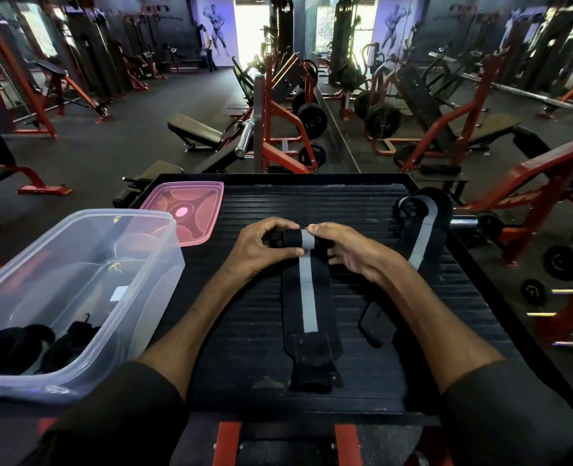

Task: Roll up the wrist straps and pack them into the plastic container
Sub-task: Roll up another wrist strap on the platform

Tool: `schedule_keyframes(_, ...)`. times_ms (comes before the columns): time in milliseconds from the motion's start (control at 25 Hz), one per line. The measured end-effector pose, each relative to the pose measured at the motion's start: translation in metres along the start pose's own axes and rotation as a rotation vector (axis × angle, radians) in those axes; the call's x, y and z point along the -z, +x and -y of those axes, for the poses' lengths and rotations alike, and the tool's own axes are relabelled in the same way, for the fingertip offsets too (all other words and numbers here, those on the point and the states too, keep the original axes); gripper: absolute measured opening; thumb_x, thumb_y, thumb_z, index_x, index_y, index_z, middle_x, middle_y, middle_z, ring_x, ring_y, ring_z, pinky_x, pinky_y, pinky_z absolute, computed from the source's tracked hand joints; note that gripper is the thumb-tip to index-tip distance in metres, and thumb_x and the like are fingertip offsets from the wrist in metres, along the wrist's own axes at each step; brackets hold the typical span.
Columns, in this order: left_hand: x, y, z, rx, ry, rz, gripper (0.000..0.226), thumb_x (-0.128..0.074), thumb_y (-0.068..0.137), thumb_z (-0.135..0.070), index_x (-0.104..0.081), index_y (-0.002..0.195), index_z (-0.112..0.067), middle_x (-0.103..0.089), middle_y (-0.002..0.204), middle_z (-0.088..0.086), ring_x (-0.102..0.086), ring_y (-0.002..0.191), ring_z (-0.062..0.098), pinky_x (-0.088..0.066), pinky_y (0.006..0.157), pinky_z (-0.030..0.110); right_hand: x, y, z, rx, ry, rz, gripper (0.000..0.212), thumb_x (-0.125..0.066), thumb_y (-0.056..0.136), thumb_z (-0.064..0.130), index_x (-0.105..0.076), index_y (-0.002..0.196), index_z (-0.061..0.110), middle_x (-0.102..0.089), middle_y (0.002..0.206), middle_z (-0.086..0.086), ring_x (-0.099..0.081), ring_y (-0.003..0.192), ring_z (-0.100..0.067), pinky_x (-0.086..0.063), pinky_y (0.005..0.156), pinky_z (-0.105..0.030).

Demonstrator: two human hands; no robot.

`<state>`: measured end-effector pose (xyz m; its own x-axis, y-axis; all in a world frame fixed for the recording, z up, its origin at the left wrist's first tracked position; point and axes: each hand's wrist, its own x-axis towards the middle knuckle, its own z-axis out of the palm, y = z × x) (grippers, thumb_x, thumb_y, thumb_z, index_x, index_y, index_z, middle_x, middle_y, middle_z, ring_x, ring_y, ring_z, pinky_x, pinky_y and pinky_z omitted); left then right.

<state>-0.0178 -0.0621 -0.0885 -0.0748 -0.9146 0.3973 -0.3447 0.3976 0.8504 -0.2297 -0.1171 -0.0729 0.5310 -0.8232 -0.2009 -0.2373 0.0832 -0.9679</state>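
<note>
Right now both hands pinch the roll (296, 238) started at the strap's (308, 297) far end: left hand (261, 247) curled on one side, right hand (345, 248) on the other. The strap's tail lies flat on the bench (379, 348), running toward the person. The container (76, 264) sits open at left with dark items inside (likely rolled straps), lid (191, 210) behind it. A second strap (424, 227) lies loose at right. Risk: uneven thumb pressure skews the roll so it telescopes, or a slack grip lets it spring open.
</note>
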Motion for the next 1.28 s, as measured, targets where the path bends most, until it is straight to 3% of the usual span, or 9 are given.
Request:
schedule_keyframes(80, 0.0, 0.001, 0.0, -0.019, -0.017, -0.032, 0.044, -0.09, 0.067, -0.022, -0.071, 0.106, -0.029, -0.072, 0.108, -0.006, -0.068, 0.106, 0.011, -0.052, 0.097, 0.03, -0.001, 0.001, -0.004, 0.008, -0.073, 0.018, 0.058, -0.062, 0.085, 0.07, -0.067, 0.122, 0.026, -0.073, 0.12, 0.003, -0.063, 0.102, -0.015, -0.046, 0.086, -0.032)
schedule_keyframes(200, 0.0, 0.001, -0.007, 0.12, -0.107, 0.029, 0.041, -0.081, 0.081, -0.01, -0.066, 0.118, -0.02, -0.068, 0.113, -0.007, -0.067, 0.103, 0.002, -0.054, 0.085, 0.022, -0.002, -0.002, -0.004, 0.134, 0.028, -0.056, 0.042, -0.067, 0.091, 0.055, -0.067, 0.115, 0.022, -0.071, 0.107, 0.004, -0.064, 0.101, -0.019, -0.048, 0.085, -0.036)
schedule_keyframes(320, 0.001, 0.0, -0.01, 0.388, -0.238, 0.164, 0.032, -0.068, 0.093, -0.026, -0.061, 0.125, -0.023, -0.065, 0.12, -0.008, -0.064, 0.113, 0.008, -0.059, 0.084, 0.032, -0.004, -0.002, -0.005, 0.226, -0.008, -0.108, 0.03, -0.074, 0.09, 0.042, -0.069, 0.113, 0.023, -0.07, 0.1, 0.004, -0.063, 0.094, -0.013, -0.047, 0.078, -0.032)
schedule_keyframes(480, -0.001, -0.002, -0.006, 0.314, -0.232, 0.112, 0.027, -0.073, 0.09, -0.021, -0.065, 0.115, -0.023, -0.069, 0.105, -0.015, -0.067, 0.099, 0.005, -0.06, 0.075, 0.029, -0.006, -0.004, -0.006, 0.3, 0.024, -0.096, 0.029, -0.079, 0.087, 0.018, -0.069, 0.114, 0.017, -0.069, 0.095, 0.0, -0.061, 0.081, -0.008, -0.049, 0.068, -0.02)
schedule_keyframes(600, 0.0, -0.002, -0.004, 0.238, -0.197, 0.067, 0.034, -0.082, 0.081, -0.015, -0.069, 0.111, -0.023, -0.072, 0.105, -0.006, -0.069, 0.096, 0.009, -0.061, 0.076, 0.035, -0.003, -0.004, -0.001, 0.218, 0.102, -0.026, 0.033, -0.08, 0.083, 0.007, -0.07, 0.11, 0.023, -0.07, 0.101, -0.001, -0.063, 0.092, -0.014, -0.046, 0.083, -0.03)
schedule_keyframes(800, -0.001, 0.0, -0.005, 0.127, -0.128, 0.032, 0.041, -0.087, 0.073, -0.01, -0.07, 0.108, -0.023, -0.073, 0.106, -0.005, -0.07, 0.1, 0.008, -0.057, 0.09, 0.032, 0.0, -0.005, 0.008, 0.072, 0.352, -0.002, 0.028, -0.071, 0.088, 0.018, -0.067, 0.114, 0.026, -0.074, 0.1, 0.003, -0.069, 0.092, -0.015, -0.053, 0.082, -0.034)
schedule_keyframes(1000, 0.004, 0.002, -0.005, 0.078, -0.13, -0.008, 0.046, -0.087, 0.071, -0.005, -0.07, 0.112, -0.016, -0.072, 0.109, -0.001, -0.069, 0.102, 0.007, -0.053, 0.09, 0.021, -0.003, -0.001, 0.0, -0.027, 0.002, 0.083, 0.057, -0.065, 0.082, 0.072, -0.066, 0.123, 0.032, -0.072, 0.122, 0.006, -0.064, 0.109, -0.015, -0.048, 0.094, -0.037)
schedule_keyframes(1200, 0.005, -0.001, -0.012, 0.371, -0.307, 0.143, 0.039, -0.072, 0.09, -0.026, -0.061, 0.128, -0.028, -0.068, 0.125, -0.009, -0.065, 0.107, 0.005, -0.054, 0.071, 0.019, -0.002, -0.003, -0.002, 0.11, 0.1, -0.037, 0.044, -0.078, 0.086, 0.041, -0.065, 0.124, 0.021, -0.075, 0.109, 0.004, -0.068, 0.101, -0.016, -0.049, 0.09, -0.041)
schedule_keyframes(1280, 0.005, -0.002, -0.01, 0.465, -0.325, 0.221, 0.035, -0.065, 0.094, -0.037, -0.059, 0.128, -0.031, -0.068, 0.125, -0.013, -0.065, 0.113, 0.004, -0.056, 0.079, 0.025, -0.002, -0.004, -0.005, 0.178, 0.099, -0.06, 0.048, -0.084, 0.076, 0.033, -0.068, 0.121, 0.026, -0.073, 0.11, 0.005, -0.065, 0.106, -0.017, -0.047, 0.091, -0.042)
